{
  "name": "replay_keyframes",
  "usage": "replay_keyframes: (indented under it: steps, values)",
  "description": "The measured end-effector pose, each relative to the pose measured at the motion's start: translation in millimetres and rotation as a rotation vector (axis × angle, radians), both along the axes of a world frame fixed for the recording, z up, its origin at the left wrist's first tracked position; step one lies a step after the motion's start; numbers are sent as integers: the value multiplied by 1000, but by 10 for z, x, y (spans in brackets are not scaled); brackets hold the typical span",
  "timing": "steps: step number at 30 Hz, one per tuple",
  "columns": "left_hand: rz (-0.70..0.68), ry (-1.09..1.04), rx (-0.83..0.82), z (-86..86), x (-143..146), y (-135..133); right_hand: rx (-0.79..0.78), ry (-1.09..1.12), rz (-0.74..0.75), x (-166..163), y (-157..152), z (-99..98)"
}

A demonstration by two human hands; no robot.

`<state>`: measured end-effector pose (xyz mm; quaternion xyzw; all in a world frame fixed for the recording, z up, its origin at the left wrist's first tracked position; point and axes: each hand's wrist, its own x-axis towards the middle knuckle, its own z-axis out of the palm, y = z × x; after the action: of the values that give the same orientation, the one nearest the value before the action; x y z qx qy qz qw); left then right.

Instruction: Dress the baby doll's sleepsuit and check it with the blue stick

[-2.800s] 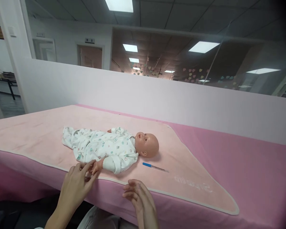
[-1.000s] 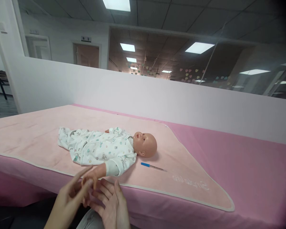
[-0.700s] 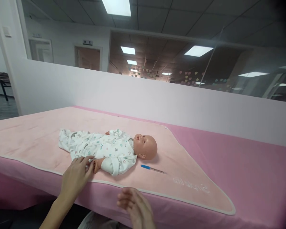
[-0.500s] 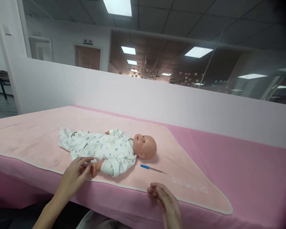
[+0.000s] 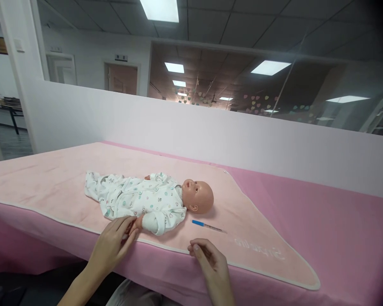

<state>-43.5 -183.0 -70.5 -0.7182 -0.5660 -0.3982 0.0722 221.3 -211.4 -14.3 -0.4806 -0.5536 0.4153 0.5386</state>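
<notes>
A baby doll point(image 5: 153, 199) in a white printed suit lies on its back on a peach blanket point(image 5: 60, 178), its bald head toward the right. My left hand point(image 5: 116, 240) is closed around the doll's near hand, with fingers over the top and thumb below. Beside the doll's head lies a thin, clear stick with a blue end point(image 5: 207, 225), which looks like a thermometer. My right hand point(image 5: 210, 261) hovers at the blanket's front edge, its fingers loosely bent and apart from the palm. I see nothing in it.
The blanket lies over a pink table cover point(image 5: 344, 221). A white half wall point(image 5: 191, 127) with glass above borders the table's far side. A dark table point(image 5: 11, 108) with stacked items stands in the room at far left.
My left hand has closed further over the doll's hand. My right hand has moved slightly left and its fingers have curled more. The view has shifted a little.
</notes>
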Motion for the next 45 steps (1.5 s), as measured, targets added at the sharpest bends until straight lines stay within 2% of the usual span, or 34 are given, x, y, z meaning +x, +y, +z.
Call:
replay_keyframes:
  steps: [6,10,12,14,17,21,24,26,28,30,32,34,36,40,45]
  values:
    - [-58,-148,-200,162,-243,54,115,-233,61,-154,12,64]
    - [94,-241,-228,239,-346,184,130,-391,59,-128,77,63]
    - [183,-212,-193,268,-355,245,240,-514,47,-174,144,40]
    - [195,-160,-161,298,-320,261,401,-690,88,-274,222,14]
    - [80,-208,-175,339,-178,154,572,-936,165,-467,342,-18]
    - [-170,-328,-230,289,111,-189,614,-1108,92,-657,489,-53]
    - [-180,-206,-113,126,286,-417,606,-1181,5,-762,583,-80]
    - [-185,-102,-25,13,330,-464,592,-1209,-44,-831,632,-88]
    - [-163,-97,0,-50,298,-407,571,-1219,-76,-885,669,-81]
    - [-138,-216,-40,-42,193,-265,553,-1209,-75,-902,691,-58]
    - [-67,-454,-112,24,44,-78,563,-1180,-38,-868,701,-27]
    - [-90,-679,-199,111,-107,106,613,-1151,25,-800,710,0]
    - [-122,-752,-278,191,-222,253,669,-1144,83,-736,734,12]
    - [32,-506,-298,275,-311,433,678,-1202,98,-744,859,5]
    - [175,-226,-158,213,-345,502,629,-1239,70,-832,951,21]
